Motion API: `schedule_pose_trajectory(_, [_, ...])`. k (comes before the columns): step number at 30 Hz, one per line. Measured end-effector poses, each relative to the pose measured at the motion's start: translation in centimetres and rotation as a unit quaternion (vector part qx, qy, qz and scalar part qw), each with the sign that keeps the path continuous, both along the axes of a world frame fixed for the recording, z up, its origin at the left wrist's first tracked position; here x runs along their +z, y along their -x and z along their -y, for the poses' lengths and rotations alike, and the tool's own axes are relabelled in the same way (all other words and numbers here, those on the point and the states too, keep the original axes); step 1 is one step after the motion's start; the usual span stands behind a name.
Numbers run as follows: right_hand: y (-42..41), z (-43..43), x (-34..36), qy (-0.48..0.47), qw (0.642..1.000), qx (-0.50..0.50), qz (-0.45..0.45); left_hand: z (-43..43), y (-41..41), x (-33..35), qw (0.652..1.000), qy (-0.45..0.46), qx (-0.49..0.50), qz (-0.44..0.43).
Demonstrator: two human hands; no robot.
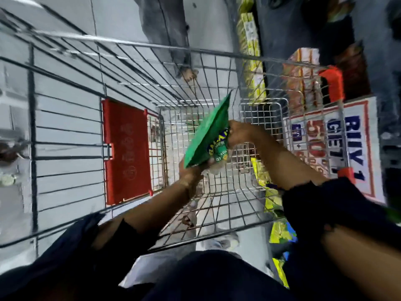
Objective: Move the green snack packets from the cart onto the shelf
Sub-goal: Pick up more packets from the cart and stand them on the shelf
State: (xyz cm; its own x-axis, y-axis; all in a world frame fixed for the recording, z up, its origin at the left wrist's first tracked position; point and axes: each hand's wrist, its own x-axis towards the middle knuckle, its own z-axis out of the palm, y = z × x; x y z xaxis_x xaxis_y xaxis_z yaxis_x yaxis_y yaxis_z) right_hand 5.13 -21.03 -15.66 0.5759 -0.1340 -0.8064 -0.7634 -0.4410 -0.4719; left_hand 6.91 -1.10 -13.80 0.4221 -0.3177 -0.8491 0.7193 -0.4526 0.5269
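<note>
A green snack packet [208, 133] is held inside the wire cart [134, 45], tilted with its top edge pointing away from me. My left hand [191, 172] grips its near bottom corner from below. My right hand [240, 135] pinches its right side near the printed label. Both forearms reach down over the cart's near rim. The cart floor under the packet looks bare through the mesh; the view is blurred. The shelf [251, 51] runs along the right of the cart, with yellow packs on it.
A red child-seat flap [127, 151] lies against the cart's left side. A red cart handle end [332, 83] and a "BUY 1" sign [347, 146] are on the right. Yellow-green packs [280, 231] line the shelf near my right arm. Another person's legs [165, 33] stand beyond the cart.
</note>
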Motion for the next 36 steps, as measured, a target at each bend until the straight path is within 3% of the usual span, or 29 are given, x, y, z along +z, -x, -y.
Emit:
schedule_pose_trajectory(5, [5.1,1.2,5.2,-0.052,0.979,-0.171,0.100,0.7,-3.3,4.1,0.992,0.046,-0.095,0.072])
schedule_pose_trajectory(10, [11.2,-1.3,12.2,-0.071,0.897,-0.359,0.248,3.1,-3.8,10.4,0.946,0.132,-0.227,0.188])
schedule_pose_trajectory(13, [14.7,-3.4,15.8,-0.023,0.829,-0.460,0.316,4.4,-2.9,13.5,0.879,0.163,-0.363,0.261])
schedule_pose_trajectory(18, [20.5,-6.7,20.8,0.055,0.748,-0.553,0.364,7.4,1.3,18.2,0.767,0.236,-0.469,0.370])
schedule_pose_trajectory(21, [24.5,-8.7,23.2,0.112,0.732,-0.567,0.359,8.5,4.2,20.9,0.725,0.269,-0.512,0.374])
schedule_pose_trajectory(24, [28.8,-11.6,25.2,0.124,0.667,-0.625,0.385,9.1,8.0,23.7,0.652,0.305,-0.570,0.397])
schedule_pose_trajectory(28, [34.0,-16.1,27.2,0.181,0.615,-0.666,0.380,9.1,13.9,25.7,0.560,0.326,-0.633,0.423])
schedule_pose_trajectory(36, [46.3,-26.6,29.0,0.280,0.528,-0.733,0.324,5.3,28.7,27.7,0.440,0.402,-0.697,0.398])
